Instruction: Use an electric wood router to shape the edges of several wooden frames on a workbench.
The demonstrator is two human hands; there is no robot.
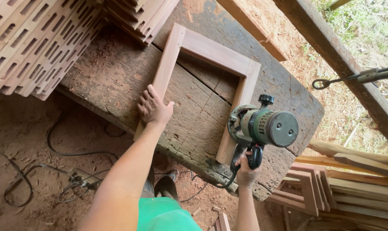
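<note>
A three-sided wooden frame (211,51) lies flat on a rough, dark workbench (117,77). My left hand (153,108) presses down on the frame's left rail, fingers spread over the wood. My right hand (247,168) grips the black handle of a green and grey electric router (262,126), which sits on the lower part of the frame's right rail. The router's cord hangs off the bench edge below my hand.
Stacks of slotted wooden pieces (35,42) fill the upper left. More frames and boards (343,188) lie at the lower right. Black cables (65,179) trail over the sawdust floor. A timber beam (343,60) and a metal eye rod (356,77) cross the upper right.
</note>
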